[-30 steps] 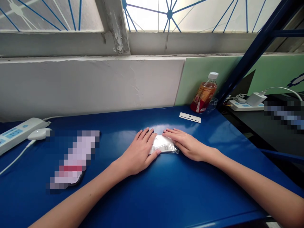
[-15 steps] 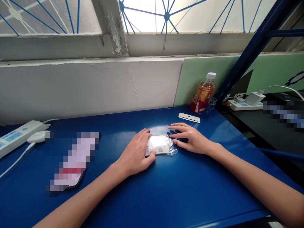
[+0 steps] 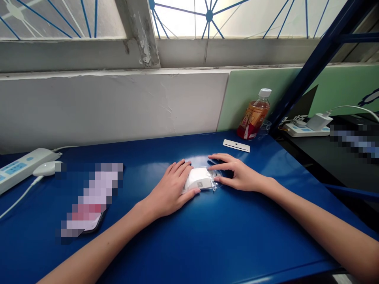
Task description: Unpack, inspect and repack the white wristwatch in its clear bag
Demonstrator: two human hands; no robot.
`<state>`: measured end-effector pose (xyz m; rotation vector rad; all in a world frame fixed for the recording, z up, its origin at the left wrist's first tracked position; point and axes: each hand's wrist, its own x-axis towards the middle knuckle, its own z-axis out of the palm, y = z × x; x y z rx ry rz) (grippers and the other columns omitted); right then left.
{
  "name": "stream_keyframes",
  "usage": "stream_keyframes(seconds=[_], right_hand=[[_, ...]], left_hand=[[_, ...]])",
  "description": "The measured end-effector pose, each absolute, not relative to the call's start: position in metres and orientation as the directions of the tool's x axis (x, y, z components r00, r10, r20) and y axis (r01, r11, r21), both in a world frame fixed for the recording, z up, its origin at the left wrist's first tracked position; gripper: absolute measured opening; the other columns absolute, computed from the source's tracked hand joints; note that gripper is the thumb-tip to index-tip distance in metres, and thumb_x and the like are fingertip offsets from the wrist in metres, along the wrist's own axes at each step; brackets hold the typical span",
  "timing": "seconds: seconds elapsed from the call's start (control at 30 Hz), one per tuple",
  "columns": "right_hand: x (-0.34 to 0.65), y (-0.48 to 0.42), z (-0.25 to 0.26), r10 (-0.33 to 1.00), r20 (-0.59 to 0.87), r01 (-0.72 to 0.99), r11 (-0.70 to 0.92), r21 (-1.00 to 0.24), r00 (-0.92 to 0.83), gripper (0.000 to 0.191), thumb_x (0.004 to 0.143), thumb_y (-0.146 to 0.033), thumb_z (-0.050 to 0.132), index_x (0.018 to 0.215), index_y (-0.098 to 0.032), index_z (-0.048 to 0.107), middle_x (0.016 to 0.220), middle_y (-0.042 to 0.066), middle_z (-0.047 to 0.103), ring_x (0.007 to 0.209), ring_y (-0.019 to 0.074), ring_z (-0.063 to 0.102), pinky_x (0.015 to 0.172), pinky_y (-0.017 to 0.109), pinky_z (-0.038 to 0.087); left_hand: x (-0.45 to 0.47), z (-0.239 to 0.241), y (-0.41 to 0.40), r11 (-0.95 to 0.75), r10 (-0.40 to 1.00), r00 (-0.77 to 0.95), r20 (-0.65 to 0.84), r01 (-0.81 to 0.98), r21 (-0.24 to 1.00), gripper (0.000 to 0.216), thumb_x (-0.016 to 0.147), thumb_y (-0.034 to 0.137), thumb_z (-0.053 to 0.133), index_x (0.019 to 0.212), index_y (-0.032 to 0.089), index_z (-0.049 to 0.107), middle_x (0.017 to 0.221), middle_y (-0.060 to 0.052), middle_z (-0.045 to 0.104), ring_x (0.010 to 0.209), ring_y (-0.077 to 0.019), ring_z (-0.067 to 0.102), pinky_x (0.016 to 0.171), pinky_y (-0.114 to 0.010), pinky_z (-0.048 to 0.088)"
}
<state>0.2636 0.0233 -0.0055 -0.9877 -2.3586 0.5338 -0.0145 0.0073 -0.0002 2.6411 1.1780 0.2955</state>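
Observation:
A clear plastic bag (image 3: 215,184) with a white stack (image 3: 201,176) inside lies on the blue table in the middle of the view. The stack bears a small square code on its near side, and its top looks bowed. My left hand (image 3: 171,188) grips the left end of the bag, fingers across the top and thumb along the near edge, hiding that end. At the right end, my right hand (image 3: 233,171) has its fingers spread, with thumb and index finger touching the loose plastic. A gap shows between those two fingertips.
A phone with a blurred screen (image 3: 91,201) lies at left, near a white power strip (image 3: 26,167) with a plugged-in charger (image 3: 47,168). Toward the back right are a flat white strip (image 3: 236,145), a drink bottle (image 3: 254,118) and a clear cup (image 3: 265,128). A blue metal post (image 3: 308,67) rises beside them.
The white stack has gone from flat to bowed inside the bag. My left thumb has slid slightly right along its near edge. My right fingers have come a little closer onto the plastic.

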Motion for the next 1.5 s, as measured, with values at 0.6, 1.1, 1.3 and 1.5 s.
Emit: stream_keyframes(seconds=[0.6, 1.1, 1.3, 1.5], right_hand=[[0.278, 0.035, 0.005, 0.643, 0.419, 0.461, 0.759, -0.459, -0.641, 0.023, 0.088, -0.033, 0.07, 0.107, -0.023, 0.075, 0.139, 0.011, 0.06, 0.135, 0.0302, 0.048, 0.112, 0.054, 0.039], [0.265, 0.023, -0.004, 0.729, 0.282, 0.525, 0.658, -0.54, -0.624, 0.038, 0.084, -0.04, 0.072, 0.116, -0.021, 0.069, 0.139, 0.016, 0.056, 0.128, 0.0306, 0.054, 0.104, 0.046, 0.046], [0.263, 0.022, 0.0, 0.708, 0.296, 0.535, 0.689, -0.488, -0.641, 0.027, 0.082, -0.033, 0.072, 0.105, -0.02, 0.069, 0.138, 0.015, 0.058, 0.125, 0.0298, 0.056, 0.099, 0.044, 0.048], [0.282, 0.028, 0.016, 0.678, 0.349, 0.582, 0.735, -0.349, -0.647, 0.018, 0.076, -0.028, 0.069, 0.091, -0.019, 0.07, 0.088, 0.008, 0.073, 0.08, 0.0233, 0.067, 0.075, 0.035, 0.051]], left_hand=[[-0.014, 0.0, 0.006, -0.631, 0.764, 0.638, 0.098, 0.707, 0.319, 0.058, 0.101, 0.054, 0.038, 0.144, 0.015, 0.038, 0.152, -0.016, 0.042, 0.145, -0.0322, 0.031, 0.117, -0.052, 0.029], [-0.014, 0.0, 0.009, -0.641, 0.757, 0.646, 0.098, 0.706, 0.3, 0.071, 0.095, 0.062, 0.046, 0.145, 0.012, 0.039, 0.154, -0.02, 0.039, 0.145, -0.0357, 0.03, 0.117, -0.055, 0.028], [-0.014, -0.003, 0.009, -0.642, 0.759, 0.64, 0.121, 0.705, 0.301, 0.068, 0.095, 0.06, 0.046, 0.144, 0.014, 0.041, 0.152, -0.019, 0.042, 0.144, -0.0343, 0.034, 0.117, -0.053, 0.028], [-0.013, -0.001, 0.009, -0.645, 0.756, 0.645, 0.114, 0.702, 0.303, 0.061, 0.096, 0.058, 0.046, 0.136, 0.013, 0.05, 0.15, -0.019, 0.045, 0.142, -0.0334, 0.037, 0.118, -0.052, 0.027]])
